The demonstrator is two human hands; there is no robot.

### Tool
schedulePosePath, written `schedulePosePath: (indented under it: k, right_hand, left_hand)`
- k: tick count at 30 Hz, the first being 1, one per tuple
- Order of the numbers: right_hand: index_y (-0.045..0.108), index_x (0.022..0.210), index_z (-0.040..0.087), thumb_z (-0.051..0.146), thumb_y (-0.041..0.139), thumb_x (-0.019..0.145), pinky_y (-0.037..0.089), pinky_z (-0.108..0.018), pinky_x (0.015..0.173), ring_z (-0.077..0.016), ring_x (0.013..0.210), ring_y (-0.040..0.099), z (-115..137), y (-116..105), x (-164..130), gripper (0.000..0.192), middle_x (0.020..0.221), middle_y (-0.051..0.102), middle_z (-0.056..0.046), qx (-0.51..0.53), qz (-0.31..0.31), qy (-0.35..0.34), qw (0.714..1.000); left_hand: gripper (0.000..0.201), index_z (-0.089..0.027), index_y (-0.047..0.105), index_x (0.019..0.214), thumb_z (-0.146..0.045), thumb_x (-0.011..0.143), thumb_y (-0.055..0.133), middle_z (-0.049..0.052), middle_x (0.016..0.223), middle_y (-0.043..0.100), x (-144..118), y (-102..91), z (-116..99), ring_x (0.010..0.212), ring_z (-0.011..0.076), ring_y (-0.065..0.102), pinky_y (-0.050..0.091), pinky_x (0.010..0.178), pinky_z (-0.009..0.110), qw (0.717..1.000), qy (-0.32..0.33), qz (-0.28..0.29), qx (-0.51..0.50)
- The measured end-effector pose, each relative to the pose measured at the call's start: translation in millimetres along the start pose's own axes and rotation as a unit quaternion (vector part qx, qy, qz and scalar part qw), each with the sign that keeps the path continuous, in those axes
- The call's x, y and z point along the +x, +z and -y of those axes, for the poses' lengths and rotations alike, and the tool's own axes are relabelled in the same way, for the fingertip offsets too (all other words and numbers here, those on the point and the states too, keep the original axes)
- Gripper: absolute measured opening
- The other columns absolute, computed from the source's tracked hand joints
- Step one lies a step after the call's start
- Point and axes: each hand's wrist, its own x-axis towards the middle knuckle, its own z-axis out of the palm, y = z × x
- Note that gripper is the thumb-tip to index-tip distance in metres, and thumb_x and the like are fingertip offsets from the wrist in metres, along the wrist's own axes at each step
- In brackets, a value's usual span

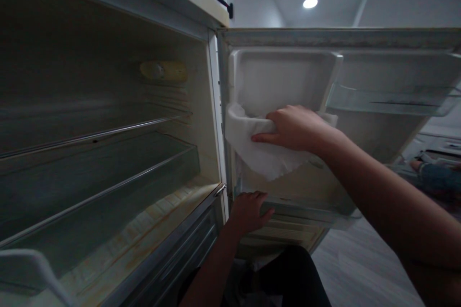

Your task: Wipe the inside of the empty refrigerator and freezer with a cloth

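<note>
A fridge door (pixel 284 72) stands wide open in front of me. My right hand (pixel 297 127) grips a thin white cloth (pixel 266 153) draped over the front lip of a door shelf. Its thumb presses on the outside, and the other fingers reach over the lip, partly hidden. The cloth's ragged lower edge hangs free. Lower down, my left hand (pixel 250 211) is beside the rim of the bottom door shelf (pixel 306 206), fingers apart and holding nothing. Whether it touches the rim I cannot tell.
To the left is the fridge interior, with a glass shelf (pixel 97 134), a clear drawer front (pixel 137 187) and brownish stains on its floor (pixel 144 230). A white curved bar (pixel 39 264) juts in at bottom left. Another clear door shelf (pixel 385 100) is at right.
</note>
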Motion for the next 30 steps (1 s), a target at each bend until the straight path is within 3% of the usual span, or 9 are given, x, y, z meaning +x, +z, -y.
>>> schedulePosePath:
  k: [4, 9, 16, 19, 23, 26, 30]
  right_hand:
    - [0.075, 0.108, 0.012, 0.069, 0.061, 0.087, 0.051, -0.037, 0.084, -0.0316, 0.098, 0.070, 23, 5, 10, 0.062, 0.103, 0.074, -0.020, -0.005, -0.051, -0.007, 0.999]
    - [0.066, 0.123, 0.013, 0.041, 0.062, 0.095, 0.052, -0.034, 0.085, -0.0278, 0.101, 0.070, 52, 15, 21, 0.040, 0.106, 0.074, -0.019, -0.003, -0.111, -0.013, 0.994]
    - [0.054, 0.130, 0.011, 0.022, 0.035, 0.103, 0.052, -0.038, 0.081, -0.0258, 0.099, 0.065, 78, 37, 28, 0.034, 0.117, 0.065, -0.022, -0.044, -0.217, -0.006, 0.975]
    - [0.049, 0.135, 0.015, 0.021, 0.031, 0.103, 0.051, -0.040, 0.082, -0.0267, 0.102, 0.060, 75, 47, 26, 0.037, 0.124, 0.061, -0.020, -0.071, -0.261, -0.054, 0.961]
    - [0.038, 0.147, 0.022, 0.022, 0.034, 0.104, 0.049, -0.040, 0.082, -0.0263, 0.103, 0.056, 60, 54, 20, 0.043, 0.128, 0.059, -0.017, -0.084, -0.272, -0.096, 0.954]
    - [0.035, 0.149, 0.024, 0.020, 0.034, 0.103, 0.047, -0.040, 0.081, -0.0258, 0.102, 0.056, 44, 58, 13, 0.045, 0.125, 0.060, -0.016, -0.092, -0.275, -0.093, 0.953]
    - [0.043, 0.143, 0.020, 0.019, 0.038, 0.102, 0.042, -0.038, 0.081, -0.0256, 0.099, 0.055, 13, 60, -6, 0.041, 0.120, 0.061, -0.017, -0.107, -0.281, -0.060, 0.952]
  left_hand:
    - [0.050, -0.022, 0.061, 0.130, -0.055, 0.094, 0.053, 0.009, 0.124, 0.072, 2, 1.8, -1, 0.106, 0.0295, 0.070, 0.052, 0.094, 0.046, 1.000, -0.006, 0.004, 0.017]
    - [0.052, -0.023, 0.062, 0.131, -0.057, 0.092, 0.055, 0.008, 0.124, 0.072, 4, 0.2, -4, 0.108, 0.0286, 0.070, 0.053, 0.094, 0.044, 1.000, -0.009, 0.011, 0.023]
    - [0.055, -0.022, 0.064, 0.129, -0.057, 0.087, 0.060, 0.008, 0.121, 0.073, 3, 0.6, -3, 0.105, 0.0295, 0.070, 0.053, 0.093, 0.044, 1.000, -0.015, 0.005, 0.021]
    - [0.054, -0.022, 0.065, 0.127, -0.057, 0.086, 0.064, 0.007, 0.127, 0.072, 1, 1.3, 0, 0.110, 0.0289, 0.069, 0.052, 0.097, 0.043, 1.000, -0.001, 0.003, 0.019]
    - [0.049, -0.024, 0.072, 0.114, -0.061, 0.082, 0.070, 0.006, 0.125, 0.073, 1, 5.0, 4, 0.110, 0.0277, 0.070, 0.052, 0.098, 0.042, 1.000, -0.003, -0.010, 0.021]
    - [0.048, -0.023, 0.073, 0.108, -0.062, 0.080, 0.072, 0.006, 0.123, 0.074, 1, 7.8, 6, 0.108, 0.0272, 0.071, 0.052, 0.096, 0.041, 0.999, -0.001, -0.024, 0.027]
    - [0.049, -0.023, 0.073, 0.108, -0.064, 0.081, 0.069, 0.006, 0.123, 0.074, 2, 8.9, 7, 0.105, 0.0267, 0.072, 0.053, 0.093, 0.041, 0.999, 0.009, -0.020, 0.035]
